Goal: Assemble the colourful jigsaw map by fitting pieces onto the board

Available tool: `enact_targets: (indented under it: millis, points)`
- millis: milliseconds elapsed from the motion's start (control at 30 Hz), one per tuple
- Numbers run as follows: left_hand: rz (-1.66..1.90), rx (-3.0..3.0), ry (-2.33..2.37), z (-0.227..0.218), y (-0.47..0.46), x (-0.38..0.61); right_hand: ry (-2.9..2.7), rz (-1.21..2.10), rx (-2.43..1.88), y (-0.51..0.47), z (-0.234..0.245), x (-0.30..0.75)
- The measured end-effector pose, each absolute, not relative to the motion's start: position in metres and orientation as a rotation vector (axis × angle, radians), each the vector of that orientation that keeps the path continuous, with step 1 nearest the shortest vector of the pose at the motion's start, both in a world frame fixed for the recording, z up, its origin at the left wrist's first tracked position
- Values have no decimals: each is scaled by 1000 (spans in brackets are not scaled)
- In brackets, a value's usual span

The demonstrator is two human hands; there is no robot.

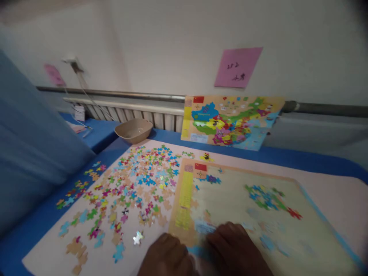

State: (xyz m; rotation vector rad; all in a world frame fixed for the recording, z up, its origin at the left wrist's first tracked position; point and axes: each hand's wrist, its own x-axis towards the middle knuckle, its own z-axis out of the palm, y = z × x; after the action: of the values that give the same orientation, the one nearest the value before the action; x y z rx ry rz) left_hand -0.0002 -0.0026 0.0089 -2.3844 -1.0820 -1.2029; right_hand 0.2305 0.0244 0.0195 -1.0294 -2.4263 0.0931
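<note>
My left hand is at the bottom, by the lower left corner of the puzzle board. Its fingers are curled in, and whatever they might hold is hidden. My right hand lies over the board's lower edge, also with bent fingers, slightly blurred. The board has a tan and blue frame, a yellow text strip and a red flag corner. A partly joined cluster of puzzle pieces sits on its right half. Many loose jigsaw pieces spread left of the board, with a whitish piece near my left hand.
A finished map picture leans against the wall behind. A beige basin stands at the back left. Pink sheeting covers the blue surface. A blue curtain hangs at left, and a pink note is on the wall.
</note>
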Motion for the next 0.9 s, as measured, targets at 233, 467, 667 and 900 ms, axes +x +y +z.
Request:
enact_targets:
  millis: [233,467,667,900]
  points:
    - [-1072,-2805,-1281,52,-10,-24,-2293,223,-1029,25,36,220]
    - [-799,-2766,-1416,66,3,-29,-2468,113,-1039,36,44,213]
    - [-821,-2774,-1472,58,4,-21,-2467,39,-962,37,39,217]
    - [-570,-2878,-1228,61,4,-13,-2454,-23,-931,38,35,218]
